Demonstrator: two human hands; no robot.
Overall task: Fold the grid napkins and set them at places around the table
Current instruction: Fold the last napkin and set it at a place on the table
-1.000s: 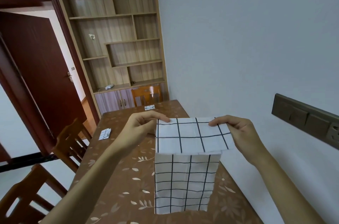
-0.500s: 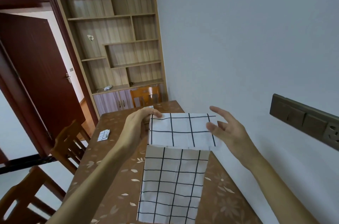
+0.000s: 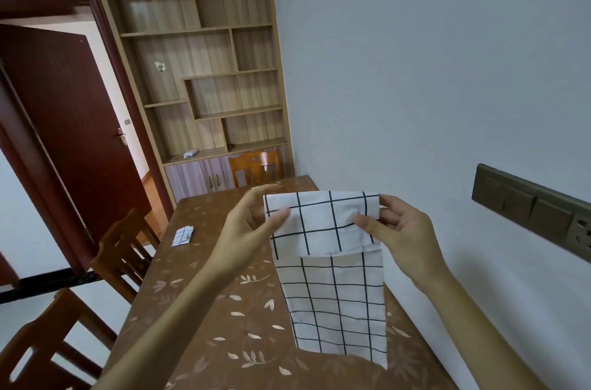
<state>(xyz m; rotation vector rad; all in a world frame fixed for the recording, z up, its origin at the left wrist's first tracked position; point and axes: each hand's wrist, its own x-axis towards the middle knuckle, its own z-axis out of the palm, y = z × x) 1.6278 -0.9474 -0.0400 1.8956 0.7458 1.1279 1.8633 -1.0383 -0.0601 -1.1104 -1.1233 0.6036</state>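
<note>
Both hands are holding the grid napkin (image 3: 323, 223) up over the table (image 3: 204, 293): left hand (image 3: 252, 226) and right hand (image 3: 399, 229) are pinching its folded top corners, the rest hanging below the fingers.

A white napkin (image 3: 332, 277) with black grid lines hangs over the tabletop (image 3: 224, 309), its top folded forward. A second napkin (image 3: 183, 236), folded small, lies flat near the left edge.

One camera on the person's head — it looks forward and down, close over the surface (image 3: 224, 309), toward the shelf (image 3: 204, 69).
</note>
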